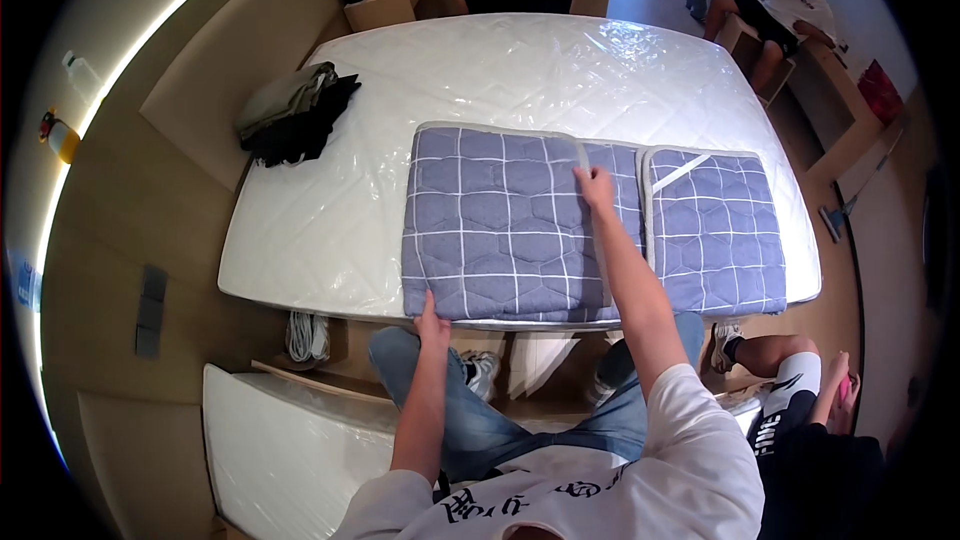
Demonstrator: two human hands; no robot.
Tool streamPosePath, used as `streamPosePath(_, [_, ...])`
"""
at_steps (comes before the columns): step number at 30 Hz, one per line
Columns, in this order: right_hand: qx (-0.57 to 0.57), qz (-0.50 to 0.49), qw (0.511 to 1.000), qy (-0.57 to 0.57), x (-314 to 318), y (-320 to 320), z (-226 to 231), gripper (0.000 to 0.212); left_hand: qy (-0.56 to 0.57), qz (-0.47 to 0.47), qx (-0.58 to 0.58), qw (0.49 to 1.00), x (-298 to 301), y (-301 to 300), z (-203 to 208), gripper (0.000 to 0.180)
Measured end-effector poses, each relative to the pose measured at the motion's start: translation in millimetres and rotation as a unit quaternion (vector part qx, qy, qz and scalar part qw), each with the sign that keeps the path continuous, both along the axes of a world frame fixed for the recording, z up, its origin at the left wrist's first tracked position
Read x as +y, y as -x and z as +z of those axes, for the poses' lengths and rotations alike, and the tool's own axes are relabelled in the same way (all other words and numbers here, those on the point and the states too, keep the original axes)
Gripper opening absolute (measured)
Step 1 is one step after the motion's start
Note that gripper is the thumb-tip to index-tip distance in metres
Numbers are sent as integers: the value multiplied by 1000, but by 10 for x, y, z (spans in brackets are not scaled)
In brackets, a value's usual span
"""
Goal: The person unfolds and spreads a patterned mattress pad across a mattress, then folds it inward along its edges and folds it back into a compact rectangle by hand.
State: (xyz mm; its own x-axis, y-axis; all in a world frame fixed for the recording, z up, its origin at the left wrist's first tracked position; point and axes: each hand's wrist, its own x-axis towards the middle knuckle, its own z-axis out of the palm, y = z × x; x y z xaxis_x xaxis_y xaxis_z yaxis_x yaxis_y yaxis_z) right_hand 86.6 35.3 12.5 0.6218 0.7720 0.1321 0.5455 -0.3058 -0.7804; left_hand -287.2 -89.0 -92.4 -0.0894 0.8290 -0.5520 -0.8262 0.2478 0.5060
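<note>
A grey-blue quilted mattress pad (500, 210) with white check lines lies folded on a large mattress (520, 70) wrapped in clear plastic. Its left part is folded over as a wide panel, and a narrower panel with a white strap lies folded at the right. My left hand (432, 325) is closed on the pad's near edge, close to its left corner. Farther off, my right hand (595, 188) pinches the piped edge of the left panel, beside the gap between the two panels. Parts of the fingers on both hands are hidden.
Folded dark clothes (300, 115) lie at the mattress's left, near the headboard (240, 60). Behind me is another plastic-wrapped mattress (300, 450). One person (800, 10) sits at the far right, another (815, 440) sits close at my right. A nightstand (390, 2) stands at the back.
</note>
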Motion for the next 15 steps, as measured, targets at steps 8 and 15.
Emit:
streamPosePath(8, [-89, -31, 995, 29, -31, -164, -339, 41, -22, 8, 59, 998, 60, 4, -72, 45])
streamPosePath(15, [140, 88, 985, 44, 162, -68, -42, 44, 8, -23, -196, 980, -80, 134, 285, 47])
